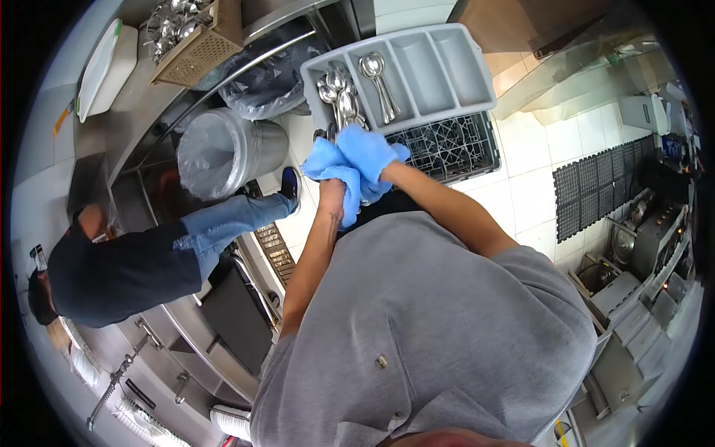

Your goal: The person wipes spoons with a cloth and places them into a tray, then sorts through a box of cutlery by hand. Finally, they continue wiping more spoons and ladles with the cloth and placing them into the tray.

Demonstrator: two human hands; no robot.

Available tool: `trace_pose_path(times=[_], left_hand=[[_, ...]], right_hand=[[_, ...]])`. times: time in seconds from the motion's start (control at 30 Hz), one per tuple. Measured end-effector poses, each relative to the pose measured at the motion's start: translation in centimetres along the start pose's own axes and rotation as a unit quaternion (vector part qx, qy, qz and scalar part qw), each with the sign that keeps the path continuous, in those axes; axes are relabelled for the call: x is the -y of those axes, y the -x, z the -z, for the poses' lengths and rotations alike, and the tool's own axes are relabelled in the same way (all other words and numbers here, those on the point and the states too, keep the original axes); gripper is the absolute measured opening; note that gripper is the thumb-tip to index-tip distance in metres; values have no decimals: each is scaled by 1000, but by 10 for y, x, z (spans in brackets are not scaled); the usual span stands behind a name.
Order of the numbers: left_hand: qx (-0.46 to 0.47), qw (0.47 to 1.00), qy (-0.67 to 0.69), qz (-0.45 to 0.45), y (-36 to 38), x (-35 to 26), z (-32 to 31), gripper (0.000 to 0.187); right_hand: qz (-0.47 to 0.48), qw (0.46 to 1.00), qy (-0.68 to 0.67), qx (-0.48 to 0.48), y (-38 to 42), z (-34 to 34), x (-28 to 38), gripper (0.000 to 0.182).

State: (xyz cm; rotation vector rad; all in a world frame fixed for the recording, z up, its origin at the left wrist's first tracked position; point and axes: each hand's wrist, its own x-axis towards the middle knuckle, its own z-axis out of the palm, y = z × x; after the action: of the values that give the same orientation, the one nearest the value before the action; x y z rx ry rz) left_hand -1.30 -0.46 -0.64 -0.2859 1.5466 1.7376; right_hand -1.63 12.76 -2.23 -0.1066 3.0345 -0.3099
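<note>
Just in front of my body, my left hand (332, 200) is closed around a bunched blue cloth (325, 159). A bit of shiny metal shows below the cloth, but I cannot make out what it is. My right hand (366, 155) is covered by the blue cloth and presses it together close to the left. Right beyond the hands is a grey cutlery tray (408, 123) with several compartments. Metal spoons (341, 97) lie in its leftmost compartment, and more spoons (378, 83) lie in the one beside it.
Under the tray is a black dish rack (450, 149). To the left are a lined bin (216, 153), a basket of cutlery (197, 48) and a white tub (108, 71). A person in dark clothes (126, 272) stands at the left by the steel counter.
</note>
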Motion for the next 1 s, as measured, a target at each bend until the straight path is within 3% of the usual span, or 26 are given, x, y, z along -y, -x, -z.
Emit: trace_pose_path(times=[0.07, 0.2, 0.3, 0.37, 0.43, 0.5, 0.53, 0.57, 0.63, 0.67, 0.77, 0.9, 1.0], left_hand=[[1, 1000, 20, 5, 3, -3, 2, 28], [-18, 999, 33, 4, 3, 9, 13, 26], [8, 994, 108, -11, 0, 13, 25, 21], [30, 991, 129, 5, -11, 23, 39, 20], [111, 965, 229, 60, -8, 20, 40, 28], [93, 977, 184, 48, -4, 16, 31, 28], [68, 991, 112, 23, -5, 15, 27, 28], [44, 998, 40, -5, -6, 14, 22, 28], [24, 1000, 9, -6, -12, 12, 17, 28], [35, 999, 29, 19, -15, 13, 18, 29], [54, 997, 29, 43, -22, 12, 22, 29], [103, 992, -1, 78, -14, 11, 22, 31], [60, 997, -48, 5, -11, 18, 15, 30]], right_hand=[[-78, 986, -130, -71, -10, 13, -10, 17], [-47, 989, -135, -35, -48, 9, -47, 19], [-114, 983, -141, -23, -53, 3, -59, 18], [-40, 987, -148, -53, -44, 7, -47, 17], [30, 984, -161, -78, -24, 9, -28, 18], [92, 975, -174, -107, -7, 14, -15, 18], [26, 985, -146, -88, -3, 29, -15, 20], [22, 985, -146, -89, -3, 23, -17, 20], [-168, 948, -236, -132, -8, 11, -19, 18], [-140, 968, -188, -89, -7, 11, -24, 19], [-106, 972, -187, -93, -3, 17, -20, 19], [-211, 926, -299, -93, 11, 25, -18, 20], [-211, 938, -258, -94, 11, 25, -26, 22]])
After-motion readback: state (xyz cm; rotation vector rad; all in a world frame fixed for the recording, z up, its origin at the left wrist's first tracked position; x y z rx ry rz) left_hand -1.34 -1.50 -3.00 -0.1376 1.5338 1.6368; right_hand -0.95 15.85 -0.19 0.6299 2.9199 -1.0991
